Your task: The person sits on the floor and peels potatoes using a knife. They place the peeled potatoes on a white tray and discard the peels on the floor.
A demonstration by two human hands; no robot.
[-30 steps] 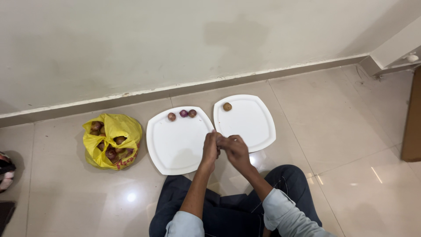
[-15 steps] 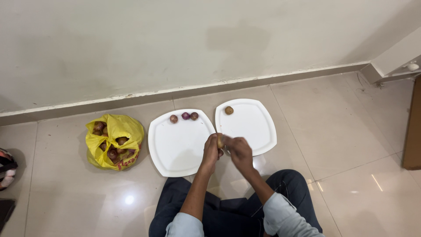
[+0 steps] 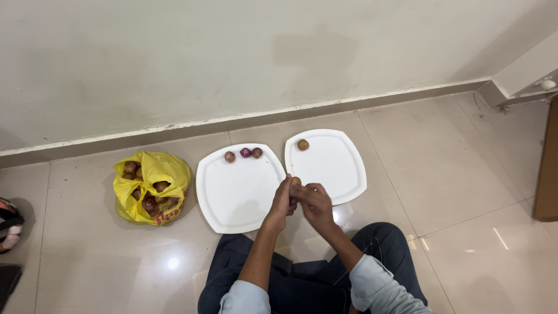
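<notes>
A small brown bulb point(image 3: 296, 181), onion or potato I cannot tell, sits at the centre of the frame, pinched between both hands above the gap where the two plates meet; the left hand point(image 3: 282, 199) curls closed around its left side, and the right hand point(image 3: 314, 200) is closed on it from the right, fingers bent as if working its skin; only the top of it shows, so the grip itself is mostly hidden. The likely slip, as I judge it, is that so round and small a thing pops out of the fingertips and rolls; the glossy floor point(image 3: 442, 174) would carry it far, toward the wall at the top or the right edge of the frame; loose skin could also fall between the plates and not onto one. Outward from there, the left plate point(image 3: 232, 197) is white and squarish, with three small bulbs point(image 3: 243, 153) in a row along its upper rim, two brownish and one purple between them; the right plate point(image 3: 334, 174) holds a single brown one point(image 3: 303, 144) near its upper left corner; both are shallow, so anything dropped hard might bounce off. At left centre a yellow bag point(image 3: 152, 185) lies open, full of more; it is well apart from the hands, past the left plate. The person's dark-trousered knees point(image 3: 383, 244) fill the lower centre, close under the forearms.
</notes>
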